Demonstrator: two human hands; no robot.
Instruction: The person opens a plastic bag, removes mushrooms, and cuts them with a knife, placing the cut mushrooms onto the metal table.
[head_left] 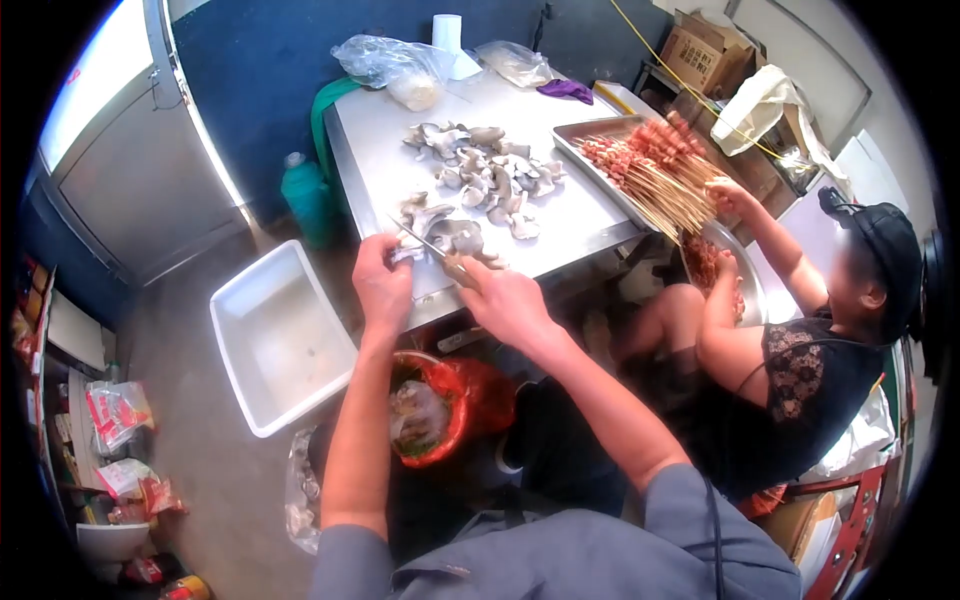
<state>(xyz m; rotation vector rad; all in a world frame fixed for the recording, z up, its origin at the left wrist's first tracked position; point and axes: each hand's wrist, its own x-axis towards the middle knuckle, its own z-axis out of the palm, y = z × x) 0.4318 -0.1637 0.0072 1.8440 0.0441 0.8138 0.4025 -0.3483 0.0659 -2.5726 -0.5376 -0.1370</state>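
Note:
My right hand (502,300) is closed round the handle of a knife (424,240), its blade pointing up and left over the near edge of the metal table (365,150). Close beside it, my left hand (384,285) has its fingers closed on a grey oyster mushroom (404,252) at the table's edge. The blade is right by that mushroom; whether they touch I cannot tell. More grey mushroom pieces (458,238) lie just beyond the knife. Farther back, a loose heap of oyster mushrooms (485,172) is spread over the tabletop.
On my right, a seated co-worker (800,350) handles skewered meat (650,150) on a metal tray (572,130), above a steel bowl (750,285). A white tub (285,335) stands on the floor at left. Below the table sits a red bag (465,405). Plastic bags (395,65) lie at the back.

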